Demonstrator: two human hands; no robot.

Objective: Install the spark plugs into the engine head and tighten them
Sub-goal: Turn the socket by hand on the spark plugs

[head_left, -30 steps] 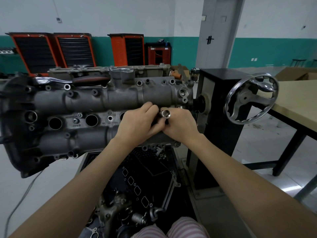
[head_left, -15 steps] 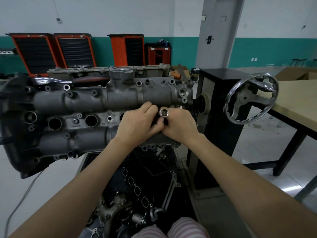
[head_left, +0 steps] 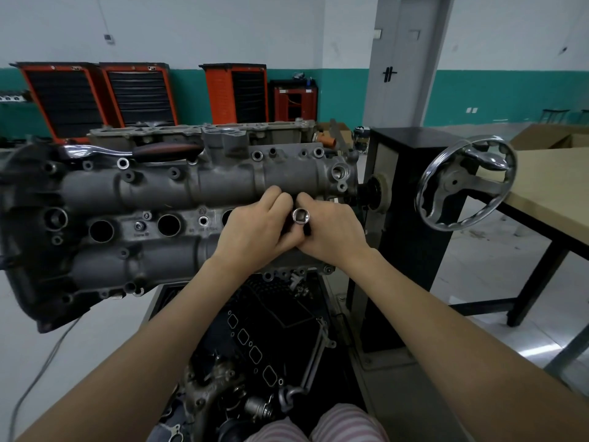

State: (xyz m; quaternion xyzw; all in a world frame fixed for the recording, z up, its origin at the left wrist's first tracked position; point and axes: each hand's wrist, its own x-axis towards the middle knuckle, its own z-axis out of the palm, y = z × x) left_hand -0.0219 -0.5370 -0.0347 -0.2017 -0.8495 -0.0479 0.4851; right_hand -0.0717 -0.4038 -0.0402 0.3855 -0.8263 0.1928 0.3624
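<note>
Behind us runs a white wall with a teal band along its lower half, and against it stand orange tool cabinets [head_left: 67, 100]; to the right we see a tan-topped workbench [head_left: 548, 193] on black legs; a grey door [head_left: 404, 59] rises behind the black engine stand [head_left: 411, 199], whose chrome handwheel [head_left: 465, 183] faces us.

Across the middle lies the engine head [head_left: 134, 215], grey and grimy, turned on the stand so its top faces us; along its centre line we count several round plug wells, two of them open and dark at the left; a ratchet handle [head_left: 134, 151] with a dark grip rests along the upper edge of the head.

Both our hands meet at the right end of that row of wells; our left hand [head_left: 255, 231] curls its fingers in against the right, and we think it helps pinch the tool, though its fingertips are hidden; our right hand [head_left: 331, 234] grips a chrome socket [head_left: 300, 215], whose open square-drive end points toward the camera, its dark lower part running down between the fingers toward the head; the spark plug itself we cannot make out.

Below the head lie loose dark engine parts [head_left: 255, 362], just above our striped trousers.
</note>
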